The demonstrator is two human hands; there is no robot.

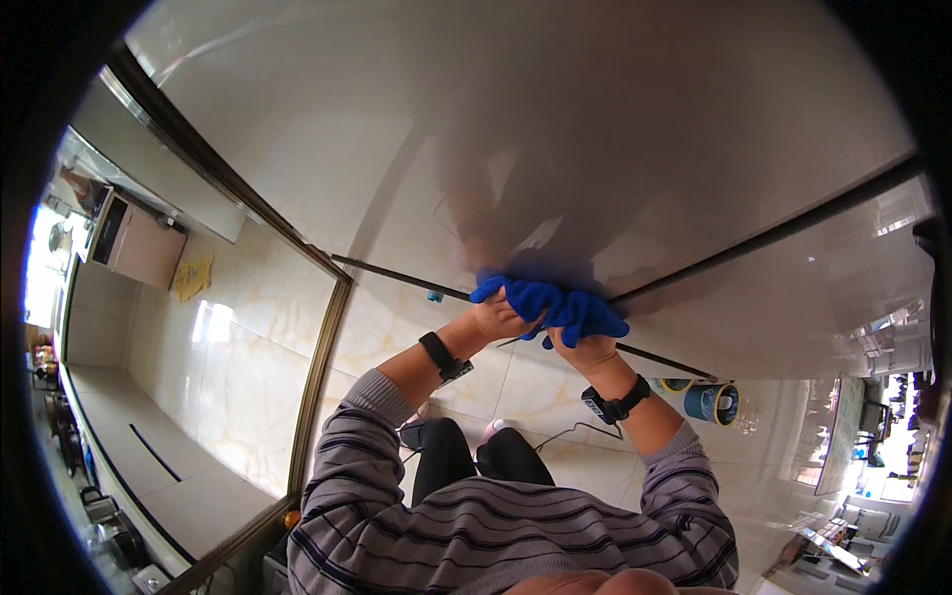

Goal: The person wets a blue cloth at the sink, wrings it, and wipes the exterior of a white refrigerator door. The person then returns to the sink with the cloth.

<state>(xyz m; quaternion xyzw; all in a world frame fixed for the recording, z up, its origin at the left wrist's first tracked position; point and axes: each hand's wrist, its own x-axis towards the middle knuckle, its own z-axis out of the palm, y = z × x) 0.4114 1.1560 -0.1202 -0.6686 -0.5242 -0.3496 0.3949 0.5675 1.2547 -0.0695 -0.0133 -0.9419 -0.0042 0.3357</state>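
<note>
A bunched blue cloth (pixel 557 302) lies against the lower part of a large glossy panel (pixel 635 149) in front of me. My left hand (pixel 501 315) is closed on the cloth's left part, its fingers partly covered by the folds. To the right, my right hand (pixel 587 351) grips the cloth's lower edge, and the fabric hides most of its fingers. Both hands are close together, near a dark strip (pixel 764 226) that crosses the panel toward the right. Blurred reflections of the hands and cloth show on the shiny surface.
On the left, a brown door frame (pixel 319 397) borders a tiled room with a yellow cloth (pixel 194 278) on its floor and a counter (pixel 149 466). A dark blue round container (pixel 712 403) stands at the right. A thin cable (pixel 580 428) runs by my legs.
</note>
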